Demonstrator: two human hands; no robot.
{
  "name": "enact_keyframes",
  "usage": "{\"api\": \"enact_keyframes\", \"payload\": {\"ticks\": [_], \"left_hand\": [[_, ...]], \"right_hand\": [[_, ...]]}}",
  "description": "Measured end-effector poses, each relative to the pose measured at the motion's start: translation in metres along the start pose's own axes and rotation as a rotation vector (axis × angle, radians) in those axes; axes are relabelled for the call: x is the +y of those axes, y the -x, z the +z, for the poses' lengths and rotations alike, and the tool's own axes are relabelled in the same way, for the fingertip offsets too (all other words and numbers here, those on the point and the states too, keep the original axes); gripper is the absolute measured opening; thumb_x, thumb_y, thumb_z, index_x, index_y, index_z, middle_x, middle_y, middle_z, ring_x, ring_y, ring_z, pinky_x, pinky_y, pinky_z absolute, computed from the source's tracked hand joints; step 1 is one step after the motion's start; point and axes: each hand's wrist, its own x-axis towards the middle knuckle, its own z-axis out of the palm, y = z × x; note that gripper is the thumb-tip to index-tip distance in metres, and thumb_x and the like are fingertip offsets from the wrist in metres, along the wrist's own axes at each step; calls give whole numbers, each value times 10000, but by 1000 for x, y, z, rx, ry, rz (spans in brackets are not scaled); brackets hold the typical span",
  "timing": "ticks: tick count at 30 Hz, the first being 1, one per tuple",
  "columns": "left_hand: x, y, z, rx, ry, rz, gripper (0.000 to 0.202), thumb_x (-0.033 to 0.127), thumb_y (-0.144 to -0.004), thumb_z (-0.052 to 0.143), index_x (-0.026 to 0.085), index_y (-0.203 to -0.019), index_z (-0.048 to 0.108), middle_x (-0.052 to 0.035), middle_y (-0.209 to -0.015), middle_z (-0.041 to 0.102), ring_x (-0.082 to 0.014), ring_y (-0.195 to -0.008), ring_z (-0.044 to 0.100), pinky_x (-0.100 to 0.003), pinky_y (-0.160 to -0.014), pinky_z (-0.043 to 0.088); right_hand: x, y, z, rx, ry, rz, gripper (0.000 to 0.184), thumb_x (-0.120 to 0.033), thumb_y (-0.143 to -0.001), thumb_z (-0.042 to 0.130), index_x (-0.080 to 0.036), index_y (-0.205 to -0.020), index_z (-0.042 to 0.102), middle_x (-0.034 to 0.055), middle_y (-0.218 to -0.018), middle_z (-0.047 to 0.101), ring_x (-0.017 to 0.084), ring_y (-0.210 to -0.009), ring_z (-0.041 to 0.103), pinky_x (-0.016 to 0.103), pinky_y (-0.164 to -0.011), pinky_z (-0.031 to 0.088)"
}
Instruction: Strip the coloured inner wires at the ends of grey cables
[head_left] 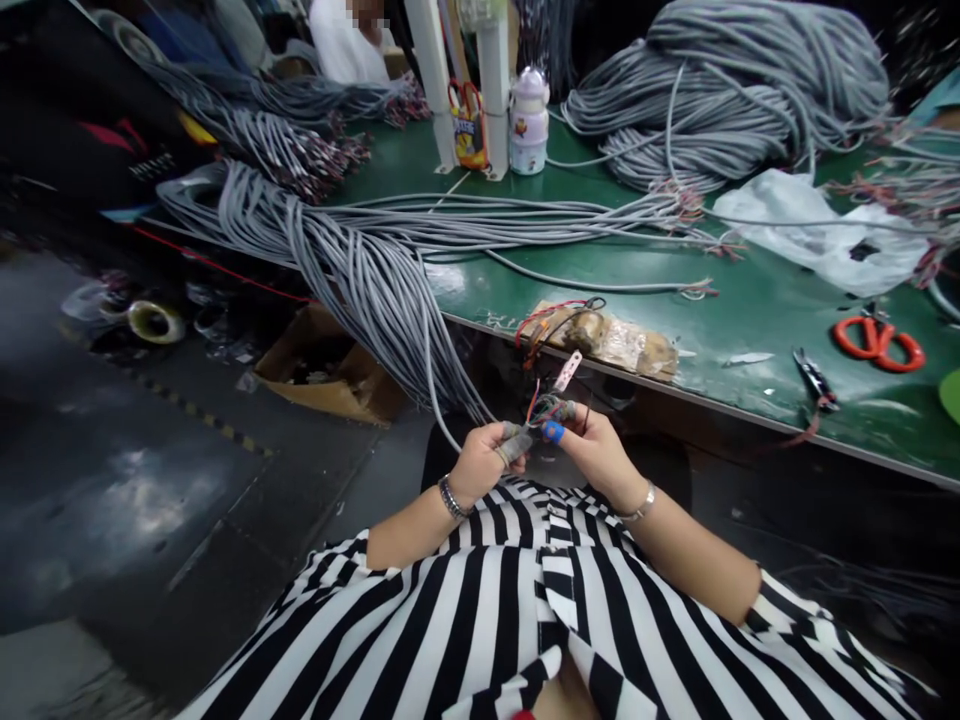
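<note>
Close in front of my striped shirt, both hands meet at the stripped end of a grey cable (442, 425). My left hand (484, 460), with grey coverings on its fingers, is closed around the cable end. My right hand (600, 450), blue wrap on its thumb, pinches the thin coloured wires (546, 408) fanning out of that end. The cable belongs to a thick grey bundle (360, 280) hanging over the table edge to my left. Just beyond my fingers a pale strip with dark spots (568, 372) sticks up near the edge; its kind is unclear.
On the green table (480, 285) lie a taped brown block (607, 335) with red and black wires, orange-handled scissors (877, 343), small cutters (814, 380) and a plastic bag (825, 230). Large cable coils (735, 90) and a bottle (529, 125) stand behind. A cardboard box (330, 370) is on the floor.
</note>
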Motion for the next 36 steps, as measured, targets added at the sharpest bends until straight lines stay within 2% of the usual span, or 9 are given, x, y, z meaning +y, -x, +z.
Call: {"api": "enact_keyframes", "payload": {"ticks": [6,9,13,17,20,22,25,33,36], "left_hand": [[-1,0,-1,36,-31,15,388,484,-666,806,137,-677,633,0,-550,608,-92,-484,563,-200,-487,458],[-2,-1,1,22,-9,7,398,507,-667,795,143,-711,640,3,-561,615,-94,-487,556,-204,-483,448],[-4,-8,2,44,41,54,378,483,-676,794,145,-727,632,17,-588,610,-81,-495,532,-196,-477,409],[-4,-15,-3,207,168,11,428,535,-675,778,167,-803,600,43,-554,581,-76,-435,518,-190,-430,361],[-4,-14,-11,182,298,75,470,571,-662,782,165,-802,591,47,-569,577,-67,-455,528,-197,-474,400],[-4,-10,-16,81,362,100,466,582,-684,769,162,-783,592,66,-498,509,-58,-409,475,-201,-458,371],[-3,-4,-23,-63,440,119,438,565,-724,749,163,-751,579,89,-420,391,-44,-338,380,-203,-423,299],[-14,-2,-27,-109,388,77,502,639,-716,718,165,-728,553,86,-383,396,-49,-295,362,-205,-383,261],[-18,-1,-27,-131,386,44,515,660,-721,698,168,-729,548,82,-376,419,-52,-289,369,-197,-369,250]], "right_hand": [[8,5,4,92,26,-45,282,-461,-794,697,-188,-847,648,36,-764,674,151,-654,600,299,-631,541],[4,13,3,83,273,-312,161,-356,-857,638,-198,-871,666,54,-814,669,163,-707,618,302,-660,541],[-6,22,11,-251,598,-747,118,-247,-886,584,-223,-939,687,75,-924,670,164,-774,642,276,-684,527],[-13,22,21,-591,669,-871,188,-275,-949,487,-221,-963,666,72,-926,676,150,-741,643,258,-679,516],[-16,17,19,-393,524,-684,165,-293,-940,519,-197,-939,653,70,-857,678,153,-730,642,263,-675,523],[-17,11,17,-197,401,-502,154,-307,-931,548,-196,-910,652,51,-791,678,154,-700,640,269,-663,528],[-18,4,18,-61,311,-342,151,-322,-917,580,-197,-895,661,36,-778,690,155,-683,640,278,-655,533],[-26,-1,32,71,494,-496,318,-216,-859,598,-225,-1175,628,63,-1089,703,99,-563,539,272,-593,508],[-30,-6,34,60,579,-504,417,-179,-823,604,-202,-1239,602,61,-1025,711,102,-540,528,270,-580,501]]}}
